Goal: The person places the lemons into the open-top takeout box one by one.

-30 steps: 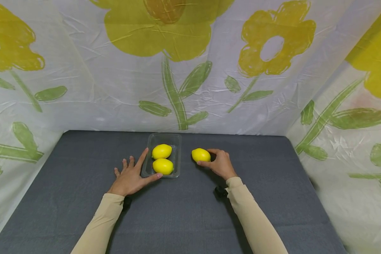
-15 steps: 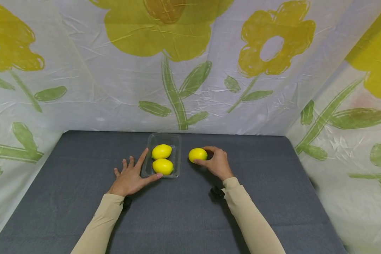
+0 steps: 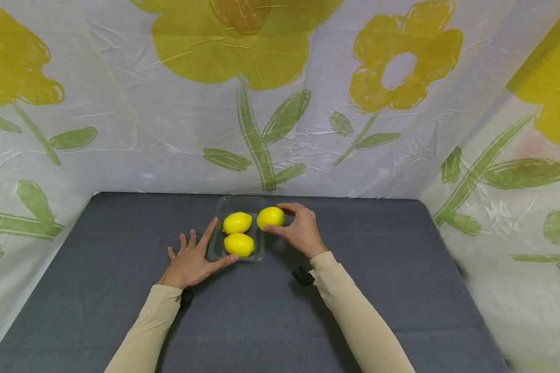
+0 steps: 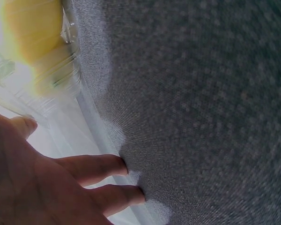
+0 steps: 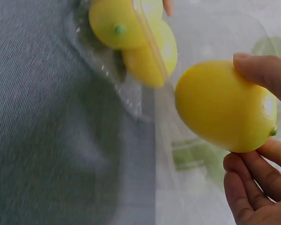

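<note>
A clear plastic tray [image 3: 260, 253] stands near the table's far edge with two yellow lemons inside, a rear lemon [image 3: 237, 223] and a front lemon [image 3: 239, 245]. My left hand [image 3: 191, 263] is spread at the tray's left side, index finger and thumb at its rim. My right hand [image 3: 302, 231] pinches a third lemon [image 3: 270, 218] between thumb and fingers, over the tray's right rim in the head view. In the right wrist view this held lemon [image 5: 225, 105] shows a green tip, with the tray's lemons behind it. The left wrist view shows the tray wall [image 4: 61, 70] beside my fingers.
Dark grey cloth [image 3: 242, 321] covers the table. Behind and at both sides hangs a white sheet [image 3: 168, 134] printed with yellow flowers. A small black device [image 3: 303, 276] is at my right wrist.
My right hand has carried its lemon leftward and slightly up, from the table right of the tray to over the tray's right rim. The left hand and tray have stayed in place.
</note>
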Action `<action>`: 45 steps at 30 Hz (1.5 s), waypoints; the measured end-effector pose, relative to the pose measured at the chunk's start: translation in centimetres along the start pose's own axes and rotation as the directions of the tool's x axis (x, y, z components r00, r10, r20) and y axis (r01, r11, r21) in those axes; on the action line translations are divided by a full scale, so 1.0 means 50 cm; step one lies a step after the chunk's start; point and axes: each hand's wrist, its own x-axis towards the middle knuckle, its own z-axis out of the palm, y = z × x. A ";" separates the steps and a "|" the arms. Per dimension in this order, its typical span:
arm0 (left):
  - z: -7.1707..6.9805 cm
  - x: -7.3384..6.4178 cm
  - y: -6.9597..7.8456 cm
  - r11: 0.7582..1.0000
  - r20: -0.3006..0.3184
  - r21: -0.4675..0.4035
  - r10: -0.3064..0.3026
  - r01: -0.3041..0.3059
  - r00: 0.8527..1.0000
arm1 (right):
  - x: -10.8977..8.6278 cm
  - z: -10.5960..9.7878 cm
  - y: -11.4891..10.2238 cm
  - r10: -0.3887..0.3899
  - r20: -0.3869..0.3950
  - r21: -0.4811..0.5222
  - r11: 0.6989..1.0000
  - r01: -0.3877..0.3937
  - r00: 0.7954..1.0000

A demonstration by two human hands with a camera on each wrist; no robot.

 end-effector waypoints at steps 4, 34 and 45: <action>0.000 0.000 -0.001 1.000 0.001 0.001 0.001 -0.001 1.000 | 0.009 0.021 -0.015 -0.046 0.034 -0.032 0.998 0.047 0.998; -0.001 0.002 0.002 1.000 0.007 0.004 -0.016 0.016 1.000 | 0.034 0.092 -0.041 -0.141 0.177 -0.342 0.919 0.195 0.974; -0.002 0.002 0.003 1.000 -0.001 0.012 -0.007 0.007 1.000 | 0.024 0.075 -0.040 -0.111 0.155 -0.240 0.960 0.147 0.982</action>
